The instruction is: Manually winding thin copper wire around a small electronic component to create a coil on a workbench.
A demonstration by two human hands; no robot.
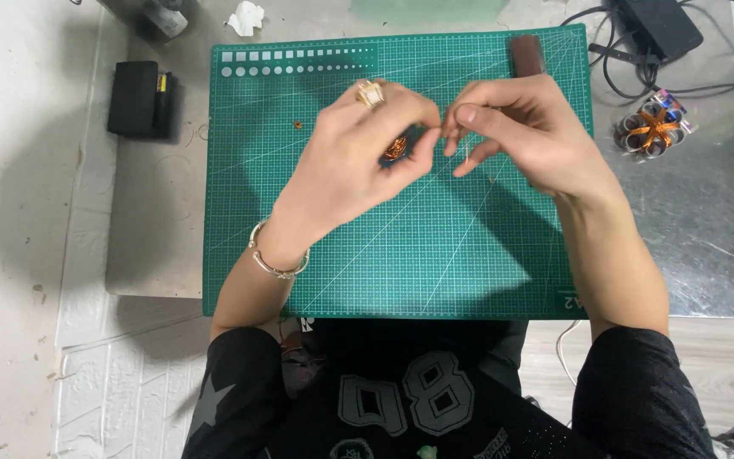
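Pinching a small copper coil point(395, 148) in my left hand point(358, 149), my right hand point(524, 127) nips its wire just beside, above the green mat point(401, 255).

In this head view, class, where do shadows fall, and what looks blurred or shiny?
Head view: both hands cast soft shadows onto the green cutting mat; the left hand and right hand look slightly motion-blurred; the copper coil glints; the metal tabletop shows dull sheen.

Both hands point(443, 140) w/ copper coil point(396, 149)
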